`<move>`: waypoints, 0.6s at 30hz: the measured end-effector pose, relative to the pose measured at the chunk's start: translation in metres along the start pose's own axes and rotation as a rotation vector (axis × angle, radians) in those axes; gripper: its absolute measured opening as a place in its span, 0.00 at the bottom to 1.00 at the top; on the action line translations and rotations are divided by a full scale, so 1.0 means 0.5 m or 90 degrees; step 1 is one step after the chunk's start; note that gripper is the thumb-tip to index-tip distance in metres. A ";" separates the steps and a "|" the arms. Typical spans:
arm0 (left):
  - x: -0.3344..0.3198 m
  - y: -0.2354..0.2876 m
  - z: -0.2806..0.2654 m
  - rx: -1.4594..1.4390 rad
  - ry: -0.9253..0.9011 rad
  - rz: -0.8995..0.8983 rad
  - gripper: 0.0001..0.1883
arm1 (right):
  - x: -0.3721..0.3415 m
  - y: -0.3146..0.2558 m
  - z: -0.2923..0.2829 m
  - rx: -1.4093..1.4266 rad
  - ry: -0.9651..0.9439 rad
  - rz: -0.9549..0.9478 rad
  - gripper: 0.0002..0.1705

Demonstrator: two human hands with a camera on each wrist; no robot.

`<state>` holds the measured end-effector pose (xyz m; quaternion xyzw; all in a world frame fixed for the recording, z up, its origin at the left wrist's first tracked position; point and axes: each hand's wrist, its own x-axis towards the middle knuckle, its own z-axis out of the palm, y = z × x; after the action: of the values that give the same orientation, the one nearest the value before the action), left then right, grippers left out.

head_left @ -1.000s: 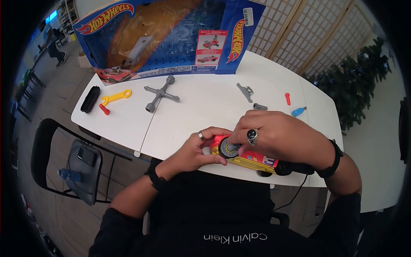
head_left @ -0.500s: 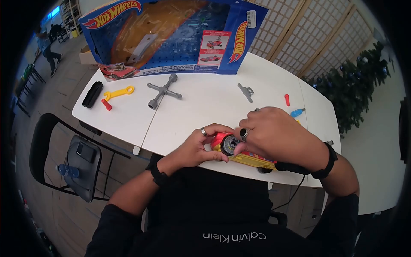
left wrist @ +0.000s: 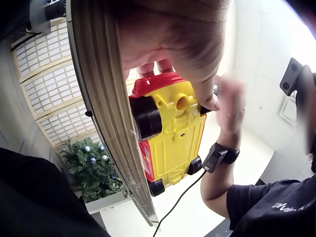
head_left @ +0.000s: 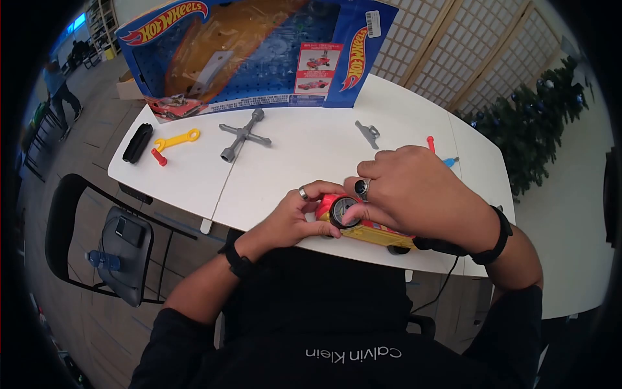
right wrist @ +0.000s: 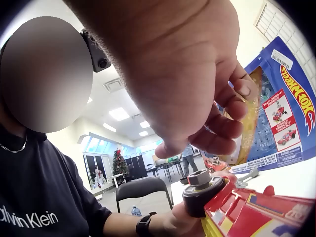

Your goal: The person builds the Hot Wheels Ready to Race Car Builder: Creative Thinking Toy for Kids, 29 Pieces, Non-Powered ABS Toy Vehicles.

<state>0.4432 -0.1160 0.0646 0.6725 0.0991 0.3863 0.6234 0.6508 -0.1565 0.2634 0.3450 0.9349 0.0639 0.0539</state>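
Note:
A red and yellow toy car (left wrist: 180, 133) lies on its side at the table's near edge, its yellow underside facing the left wrist camera. My left hand (head_left: 293, 219) grips one end of it, thumb and fingers on either side of a black wheel (head_left: 343, 212). On that wheel's hub sits a grey hex nut (right wrist: 199, 178). Just above the nut, my right hand (head_left: 414, 193) hangs with loosely curled fingers and nothing between them; the right wrist view shows a gap from the fingers to the nut.
At the table's back stands a Hot Wheels box (head_left: 272, 102). A grey cross wrench (head_left: 243, 135), yellow wrench (head_left: 176, 140), red bolt (head_left: 159, 157) and black part (head_left: 137, 143) lie left; a grey part (head_left: 367, 135), another red bolt (head_left: 431, 143) and a blue-handled tool (head_left: 449, 162) lie right.
My right hand was down at the wheel's hub a second ago; its fingers have since lifted off and loosened. The left hand keeps its grip on the car.

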 end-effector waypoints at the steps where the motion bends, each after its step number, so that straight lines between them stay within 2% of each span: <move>1: 0.001 -0.002 -0.001 -0.005 0.002 -0.002 0.34 | -0.003 0.004 0.007 0.003 -0.003 -0.001 0.09; 3: -0.001 0.003 0.003 -0.026 0.006 -0.012 0.34 | -0.010 0.016 0.026 0.049 0.056 -0.101 0.17; 7: 0.000 0.001 -0.002 0.013 0.011 -0.031 0.35 | 0.006 0.001 0.027 0.038 0.088 -0.122 0.18; 9: -0.003 -0.006 -0.003 -0.009 0.014 -0.035 0.36 | 0.011 -0.008 0.005 -0.071 -0.106 -0.052 0.09; 10: -0.003 -0.008 -0.003 -0.026 0.018 -0.032 0.36 | 0.009 -0.008 0.001 -0.069 -0.106 -0.049 0.09; 13: 0.000 -0.006 -0.001 -0.020 0.013 -0.007 0.37 | 0.002 -0.004 -0.001 -0.072 -0.074 -0.021 0.07; 15: -0.001 -0.002 -0.002 0.001 0.005 0.002 0.37 | -0.005 0.001 0.012 -0.029 0.006 -0.097 0.09; 18: -0.004 0.001 -0.002 0.015 0.006 -0.035 0.38 | 0.000 -0.002 0.042 -0.041 0.053 -0.119 0.10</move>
<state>0.4409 -0.1167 0.0641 0.6747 0.1252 0.3711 0.6256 0.6531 -0.1556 0.2423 0.2518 0.9618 0.1027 0.0319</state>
